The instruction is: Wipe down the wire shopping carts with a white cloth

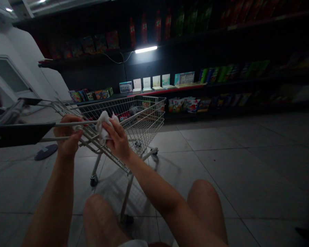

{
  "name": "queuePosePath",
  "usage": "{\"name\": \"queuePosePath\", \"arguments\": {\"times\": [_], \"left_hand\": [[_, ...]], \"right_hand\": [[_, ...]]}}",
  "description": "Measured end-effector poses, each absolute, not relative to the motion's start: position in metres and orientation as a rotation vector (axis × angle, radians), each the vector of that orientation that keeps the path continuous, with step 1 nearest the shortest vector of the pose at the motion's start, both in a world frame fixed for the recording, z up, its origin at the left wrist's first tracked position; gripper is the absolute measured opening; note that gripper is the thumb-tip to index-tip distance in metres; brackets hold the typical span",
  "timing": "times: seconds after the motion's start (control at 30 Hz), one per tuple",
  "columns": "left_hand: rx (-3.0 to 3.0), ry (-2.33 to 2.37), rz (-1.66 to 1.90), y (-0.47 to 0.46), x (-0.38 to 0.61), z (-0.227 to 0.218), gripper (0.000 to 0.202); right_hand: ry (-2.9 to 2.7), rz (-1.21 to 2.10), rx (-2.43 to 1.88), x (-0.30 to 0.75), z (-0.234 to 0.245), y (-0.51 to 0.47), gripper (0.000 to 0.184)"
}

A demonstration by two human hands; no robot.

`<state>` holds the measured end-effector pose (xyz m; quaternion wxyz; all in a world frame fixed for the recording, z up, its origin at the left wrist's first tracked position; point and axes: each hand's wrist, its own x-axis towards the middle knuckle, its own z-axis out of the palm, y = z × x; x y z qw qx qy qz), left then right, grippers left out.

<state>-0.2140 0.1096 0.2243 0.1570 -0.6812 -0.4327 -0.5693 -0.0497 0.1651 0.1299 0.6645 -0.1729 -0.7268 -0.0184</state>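
Note:
A wire shopping cart (146, 125) stands in front of me, its dark handle (20, 134) pointing to the left. My left hand (67, 135) is closed around the cart's metal side bars just beyond the handle. Something small and white shows between its thumb and fingers; I cannot tell what it is. My right hand (118, 139) grips a crumpled white cloth (103, 125) and presses it against the top rail of the cart. Part of the cloth is hidden behind the fingers. Some packaged goods inside the basket are only partly visible through the wires.
Dark shelves (92, 73) along the back hold bottles, books (157, 82) and snack bags (187, 104). A lit tube lamp (146, 49) hangs under the upper shelf. A round dark base (46, 152) stands left of the cart on the tiled floor (221, 151). My bare knees are below.

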Motion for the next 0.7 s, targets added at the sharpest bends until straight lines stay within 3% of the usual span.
{"name": "queuePosePath", "arguments": {"times": [0.1, 0.2, 0.43, 0.57, 0.7], "left_hand": [[-1.999, -1.040, -1.864, 0.109, -0.213, 0.226, 0.024], [-1.959, -1.095, -1.863, 0.108, -0.213, 0.225, 0.021], [-2.002, -0.996, -1.926, 0.103, -0.213, 0.228, 0.020], [-1.991, -1.043, -1.999, 0.098, -0.217, 0.224, 0.028], [-1.365, -0.867, -2.037, 0.078, -0.216, 0.190, 0.020]], "right_hand": [[-1.642, -0.100, -0.352, -0.049, 0.095, 0.176, 0.041], [-1.613, -0.066, -0.331, -0.040, 0.078, 0.167, 0.040], [-1.707, -0.111, -0.344, -0.039, 0.113, 0.162, 0.039], [-1.757, -0.041, -0.397, -0.027, 0.050, 0.195, 0.045], [-1.721, 0.160, -0.660, -0.003, -0.024, 0.206, 0.049]]}}
